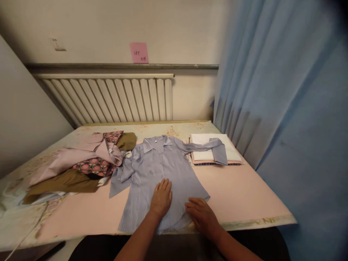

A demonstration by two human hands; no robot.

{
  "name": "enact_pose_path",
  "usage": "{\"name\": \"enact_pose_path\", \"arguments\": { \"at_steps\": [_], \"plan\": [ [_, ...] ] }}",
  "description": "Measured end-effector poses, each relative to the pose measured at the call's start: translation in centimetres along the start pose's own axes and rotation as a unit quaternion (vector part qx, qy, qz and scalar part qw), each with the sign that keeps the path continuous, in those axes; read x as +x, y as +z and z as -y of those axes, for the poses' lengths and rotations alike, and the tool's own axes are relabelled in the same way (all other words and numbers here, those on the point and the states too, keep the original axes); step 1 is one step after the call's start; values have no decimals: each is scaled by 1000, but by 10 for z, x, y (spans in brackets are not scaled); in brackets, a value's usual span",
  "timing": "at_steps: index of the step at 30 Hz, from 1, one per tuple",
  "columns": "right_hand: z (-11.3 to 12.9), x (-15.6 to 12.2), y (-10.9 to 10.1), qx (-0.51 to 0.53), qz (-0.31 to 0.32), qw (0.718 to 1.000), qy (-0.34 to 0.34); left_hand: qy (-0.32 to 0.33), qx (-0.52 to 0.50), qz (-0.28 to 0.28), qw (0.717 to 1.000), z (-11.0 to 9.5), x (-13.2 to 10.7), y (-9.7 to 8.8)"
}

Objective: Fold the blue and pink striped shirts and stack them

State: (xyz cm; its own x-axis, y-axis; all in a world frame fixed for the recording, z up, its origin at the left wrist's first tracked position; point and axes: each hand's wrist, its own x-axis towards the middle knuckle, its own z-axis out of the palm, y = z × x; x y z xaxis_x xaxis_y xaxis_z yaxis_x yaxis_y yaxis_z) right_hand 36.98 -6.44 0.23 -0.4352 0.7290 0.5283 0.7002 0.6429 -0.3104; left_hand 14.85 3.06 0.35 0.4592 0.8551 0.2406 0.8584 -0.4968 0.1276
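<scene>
One blue-grey striped shirt [157, 165] lies front up, mid-tabletop [187, 127], on a pink mat [241, 190]: collar twd far edge, hem at near edge. Long axis runs near-to-far, so most of it lies beyond the hands, twd the far edge. L hand [162, 197] is flat on the lower front, palm down, fingers extended, gripping nothing. R hand [202, 215] is by the hem, nearer the near edge & the hem's R corner; fingers point L across the fabric, thumb side hidden, so can't tell if it's pinching the hem.

Shirt's R-side sleeve runs out over a folded stack [201, 154] nr the far R corner, white cloth on top, peach & dark layers below; cuff end hangs over stack's near side. L-side sleeve angles down twd near edge, up against the loose pile on the tabletop's L: dusty-pink garment [67, 159], floral-print garment [94, 167], olive garment [65, 183].

Containers: only poss. one is translucent plastic [12, 192] at the L edge, maybe a bag; too blurred to say what's in it.
</scene>
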Motion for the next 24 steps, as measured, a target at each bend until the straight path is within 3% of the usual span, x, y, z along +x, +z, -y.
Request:
{"name": "enact_pose_path", "arguments": {
  "at_steps": [8, 16, 19, 24],
  "plan": [
    [0, -3, 0, 5, 16, 1000, 5, -19, -39, -16, 999, -24, -54, 7],
    [1, -3, -1, 7, 17, 1000, 8, -34, -40, -15, 999, -30, -105, 4],
    [2, -2, -2, 8, 17, 1000, 10, -62, -25, -55, 996, -25, -120, -2],
    [1, -4, -1, 4, 24, 1000, 13, -169, 46, -102, 979, 2, -144, -6]
  ]
}}
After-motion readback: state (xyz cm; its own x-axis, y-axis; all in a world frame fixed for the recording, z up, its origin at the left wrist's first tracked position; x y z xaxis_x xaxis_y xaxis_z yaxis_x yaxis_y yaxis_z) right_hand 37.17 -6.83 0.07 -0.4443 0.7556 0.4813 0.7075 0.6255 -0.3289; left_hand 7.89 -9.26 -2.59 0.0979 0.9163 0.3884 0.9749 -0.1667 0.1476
